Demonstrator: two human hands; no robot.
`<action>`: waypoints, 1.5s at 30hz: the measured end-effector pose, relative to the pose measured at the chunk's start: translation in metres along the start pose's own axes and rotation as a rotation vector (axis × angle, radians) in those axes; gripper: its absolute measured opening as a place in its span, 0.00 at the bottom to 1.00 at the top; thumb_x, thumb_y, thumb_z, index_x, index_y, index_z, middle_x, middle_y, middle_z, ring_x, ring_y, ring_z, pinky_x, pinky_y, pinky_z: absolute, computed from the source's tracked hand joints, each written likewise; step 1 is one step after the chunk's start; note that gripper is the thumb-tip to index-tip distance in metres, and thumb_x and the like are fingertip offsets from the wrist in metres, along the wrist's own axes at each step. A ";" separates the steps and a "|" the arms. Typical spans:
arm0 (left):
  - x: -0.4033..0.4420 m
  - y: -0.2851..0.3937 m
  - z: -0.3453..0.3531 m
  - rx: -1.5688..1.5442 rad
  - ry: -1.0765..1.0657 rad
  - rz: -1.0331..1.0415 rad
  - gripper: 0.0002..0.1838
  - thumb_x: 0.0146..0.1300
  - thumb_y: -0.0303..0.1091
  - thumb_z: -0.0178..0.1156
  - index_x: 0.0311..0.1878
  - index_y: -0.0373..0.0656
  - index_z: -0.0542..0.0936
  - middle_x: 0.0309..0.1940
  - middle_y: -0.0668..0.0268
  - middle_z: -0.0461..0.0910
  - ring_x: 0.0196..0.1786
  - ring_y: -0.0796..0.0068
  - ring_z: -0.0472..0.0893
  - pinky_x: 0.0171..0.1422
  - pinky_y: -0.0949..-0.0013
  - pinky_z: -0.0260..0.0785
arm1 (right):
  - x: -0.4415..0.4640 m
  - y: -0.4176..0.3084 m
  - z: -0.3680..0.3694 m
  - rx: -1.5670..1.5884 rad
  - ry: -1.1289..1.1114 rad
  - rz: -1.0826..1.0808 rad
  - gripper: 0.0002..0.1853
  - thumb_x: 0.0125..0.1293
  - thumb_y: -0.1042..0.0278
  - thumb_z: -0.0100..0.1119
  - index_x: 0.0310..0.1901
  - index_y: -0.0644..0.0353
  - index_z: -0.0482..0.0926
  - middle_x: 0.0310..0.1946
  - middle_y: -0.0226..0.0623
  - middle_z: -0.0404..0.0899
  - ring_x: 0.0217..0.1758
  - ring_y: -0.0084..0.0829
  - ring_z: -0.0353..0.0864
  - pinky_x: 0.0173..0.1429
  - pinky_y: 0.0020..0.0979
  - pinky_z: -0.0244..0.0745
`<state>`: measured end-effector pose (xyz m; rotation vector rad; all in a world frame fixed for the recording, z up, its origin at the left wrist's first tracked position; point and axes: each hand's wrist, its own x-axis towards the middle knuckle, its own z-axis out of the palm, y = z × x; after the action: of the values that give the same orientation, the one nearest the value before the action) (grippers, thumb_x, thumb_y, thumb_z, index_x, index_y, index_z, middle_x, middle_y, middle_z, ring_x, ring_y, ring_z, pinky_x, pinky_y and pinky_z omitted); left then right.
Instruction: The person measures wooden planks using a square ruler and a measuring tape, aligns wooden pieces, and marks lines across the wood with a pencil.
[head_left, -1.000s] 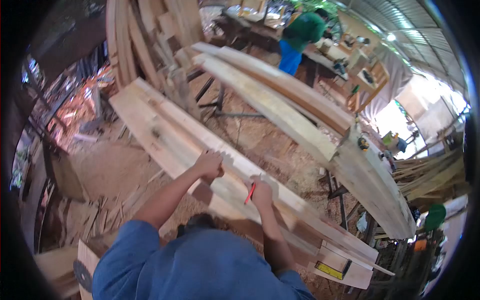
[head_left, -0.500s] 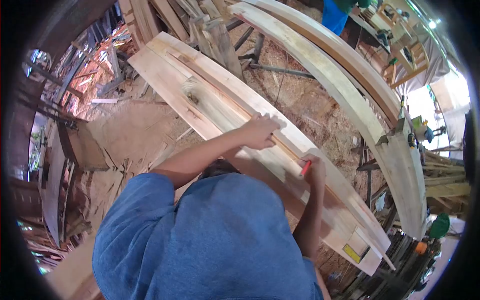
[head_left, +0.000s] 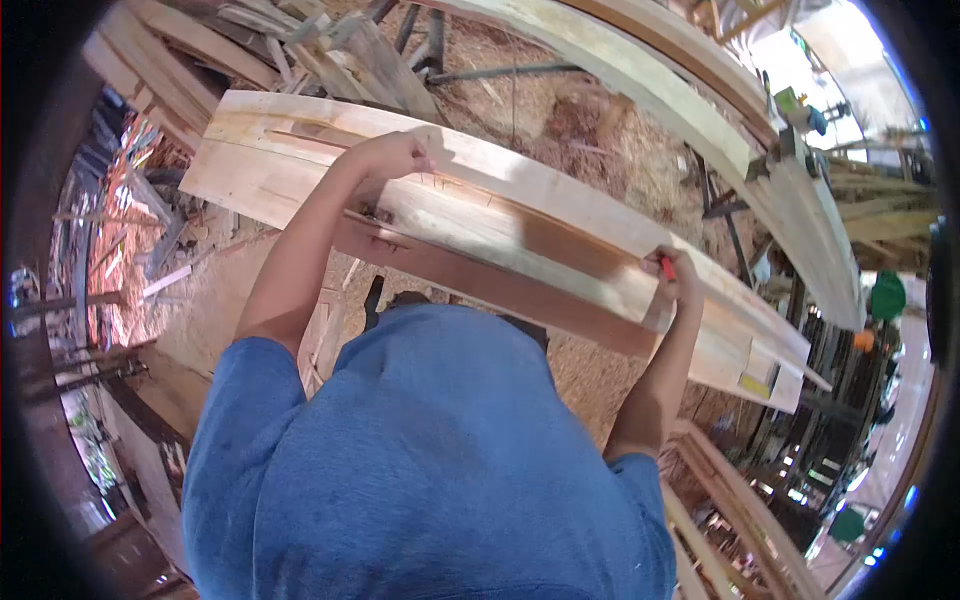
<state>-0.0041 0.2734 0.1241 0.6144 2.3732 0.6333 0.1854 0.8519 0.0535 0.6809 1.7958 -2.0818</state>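
Note:
Two or more long pale planks [head_left: 480, 215] lie side by side across the view, with a thin wooden strip running along them. My left hand [head_left: 393, 155] is at the upper edge of the strip, left of centre, its fingers closed; what they pinch, if anything, is too small to tell. Farther right, my right hand [head_left: 675, 273] holds a red pencil-like tool [head_left: 668, 267] against the planks near the strip. A yellow-and-dark square [head_left: 755, 384] lies at the planks' right end.
Beyond the planks, a long curved timber [head_left: 640, 80] rests on metal stands. Stacked boards [head_left: 165, 60] lean at the upper left. Wood shavings cover the ground. More timber lies at the lower right. A green round object [head_left: 887, 296] is at the right.
My hands have moved much farther apart along the planks, left hand leftward and right hand rightward. The view has turned and tipped down, and the person in green is out of view.

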 end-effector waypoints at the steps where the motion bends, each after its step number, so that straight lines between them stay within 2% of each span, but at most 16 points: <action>1: 0.001 -0.003 -0.001 -0.027 -0.007 -0.009 0.22 0.70 0.48 0.62 0.48 0.35 0.86 0.40 0.51 0.88 0.44 0.59 0.85 0.55 0.58 0.74 | -0.001 -0.013 0.004 0.094 0.079 0.224 0.06 0.63 0.74 0.70 0.37 0.66 0.82 0.35 0.37 0.85 0.36 0.28 0.84 0.45 0.30 0.82; 5: -0.003 -0.010 -0.001 -0.128 -0.052 0.246 0.19 0.66 0.42 0.65 0.50 0.35 0.86 0.42 0.51 0.88 0.47 0.64 0.85 0.56 0.62 0.74 | -0.043 -0.037 0.046 -0.672 0.041 -0.174 0.08 0.62 0.72 0.72 0.36 0.66 0.82 0.34 0.37 0.85 0.36 0.27 0.82 0.46 0.30 0.81; 7: 0.001 -0.025 0.009 -0.161 -0.018 0.235 0.18 0.64 0.38 0.67 0.51 0.35 0.85 0.42 0.55 0.88 0.46 0.65 0.85 0.54 0.63 0.75 | -0.061 -0.060 0.070 -1.050 0.094 -0.137 0.07 0.63 0.76 0.71 0.38 0.68 0.82 0.35 0.39 0.85 0.39 0.27 0.84 0.49 0.31 0.83; 10: -0.007 -0.013 0.004 -0.065 -0.056 0.115 0.18 0.62 0.37 0.67 0.52 0.37 0.85 0.40 0.56 0.89 0.43 0.64 0.86 0.53 0.63 0.76 | -0.049 -0.040 0.052 -0.531 0.069 -0.145 0.05 0.67 0.77 0.66 0.41 0.68 0.82 0.34 0.38 0.86 0.41 0.29 0.86 0.49 0.32 0.83; 13: -0.014 -0.005 0.005 -0.007 -0.027 0.112 0.20 0.61 0.38 0.68 0.54 0.41 0.85 0.39 0.57 0.89 0.42 0.63 0.87 0.52 0.62 0.76 | -0.055 -0.040 0.048 -0.356 0.376 -0.418 0.05 0.72 0.75 0.61 0.43 0.67 0.82 0.35 0.38 0.86 0.43 0.31 0.87 0.49 0.33 0.83; 14: -0.017 -0.001 0.006 0.058 0.011 0.094 0.19 0.61 0.38 0.67 0.55 0.44 0.86 0.40 0.53 0.88 0.45 0.59 0.88 0.53 0.60 0.77 | -0.062 -0.040 0.046 -0.316 0.498 -0.450 0.14 0.80 0.64 0.52 0.43 0.67 0.81 0.33 0.40 0.86 0.40 0.33 0.88 0.47 0.34 0.83; 17: -0.019 0.003 0.010 0.194 0.075 0.148 0.17 0.59 0.39 0.64 0.52 0.49 0.87 0.43 0.51 0.87 0.48 0.48 0.85 0.54 0.52 0.76 | -0.096 -0.054 0.082 0.036 0.751 -0.520 0.25 0.82 0.50 0.45 0.45 0.68 0.79 0.29 0.43 0.85 0.34 0.32 0.86 0.42 0.30 0.80; 18: -0.019 0.003 0.012 0.217 0.079 0.133 0.17 0.59 0.38 0.63 0.51 0.49 0.87 0.42 0.50 0.86 0.47 0.47 0.85 0.53 0.51 0.76 | -0.097 -0.046 0.094 0.098 0.812 -0.568 0.35 0.82 0.37 0.35 0.45 0.68 0.78 0.25 0.41 0.83 0.29 0.31 0.83 0.38 0.31 0.77; 21: -0.016 0.000 0.016 0.279 0.107 0.120 0.15 0.60 0.37 0.62 0.50 0.50 0.87 0.40 0.50 0.86 0.46 0.46 0.84 0.52 0.50 0.75 | -0.108 -0.009 0.161 0.248 0.676 -0.642 0.45 0.77 0.26 0.27 0.46 0.67 0.80 0.19 0.33 0.75 0.23 0.27 0.74 0.30 0.29 0.70; 23: -0.015 -0.004 0.021 0.286 0.141 0.144 0.15 0.60 0.37 0.62 0.49 0.50 0.87 0.38 0.50 0.86 0.45 0.46 0.84 0.52 0.50 0.76 | -0.111 0.017 0.218 0.011 0.573 -0.594 0.46 0.79 0.30 0.18 0.43 0.63 0.84 0.18 0.31 0.76 0.23 0.24 0.74 0.32 0.27 0.73; 25: -0.021 0.009 0.017 0.272 0.129 0.121 0.15 0.60 0.36 0.62 0.49 0.51 0.87 0.39 0.51 0.86 0.45 0.46 0.84 0.51 0.50 0.75 | -0.103 0.054 0.260 -0.077 0.448 -0.749 0.36 0.85 0.43 0.28 0.47 0.61 0.87 0.24 0.31 0.81 0.27 0.22 0.78 0.36 0.27 0.76; 27: -0.022 0.009 0.016 0.260 0.136 0.120 0.15 0.59 0.36 0.62 0.50 0.52 0.87 0.39 0.52 0.86 0.45 0.46 0.84 0.51 0.50 0.76 | -0.103 0.063 0.296 0.020 0.359 -0.250 0.26 0.84 0.53 0.39 0.50 0.62 0.87 0.24 0.33 0.82 0.29 0.22 0.80 0.37 0.30 0.78; 32: -0.017 0.003 0.019 0.302 0.122 0.096 0.17 0.62 0.45 0.66 0.50 0.48 0.87 0.37 0.52 0.87 0.44 0.48 0.85 0.50 0.50 0.76 | -0.105 0.046 0.329 -0.401 0.315 -0.653 0.11 0.71 0.66 0.59 0.48 0.63 0.84 0.28 0.41 0.83 0.33 0.30 0.84 0.40 0.34 0.80; 38: -0.024 0.016 0.015 0.307 0.128 0.088 0.18 0.62 0.48 0.66 0.50 0.49 0.88 0.34 0.54 0.87 0.42 0.49 0.86 0.49 0.50 0.76 | -0.096 0.035 0.328 -0.280 0.382 -0.454 0.11 0.68 0.67 0.61 0.48 0.63 0.80 0.31 0.44 0.83 0.34 0.33 0.85 0.42 0.36 0.79; 41: -0.024 0.014 0.016 0.316 0.140 0.101 0.18 0.62 0.49 0.67 0.49 0.49 0.88 0.33 0.54 0.87 0.42 0.49 0.86 0.49 0.51 0.76 | -0.086 0.045 0.328 -0.377 0.370 -0.613 0.09 0.68 0.68 0.61 0.46 0.63 0.80 0.30 0.45 0.83 0.34 0.35 0.84 0.42 0.36 0.79; 45: -0.025 0.014 0.017 0.324 0.149 0.103 0.19 0.62 0.50 0.66 0.49 0.49 0.88 0.33 0.54 0.87 0.42 0.50 0.86 0.50 0.51 0.76 | -0.089 0.050 0.332 -0.418 0.261 -0.585 0.10 0.67 0.66 0.62 0.44 0.63 0.79 0.31 0.46 0.83 0.34 0.37 0.85 0.42 0.36 0.80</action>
<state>0.0278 0.2752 0.1306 0.8597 2.6222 0.3474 0.2360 0.5106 0.0938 0.3435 2.7353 -1.8743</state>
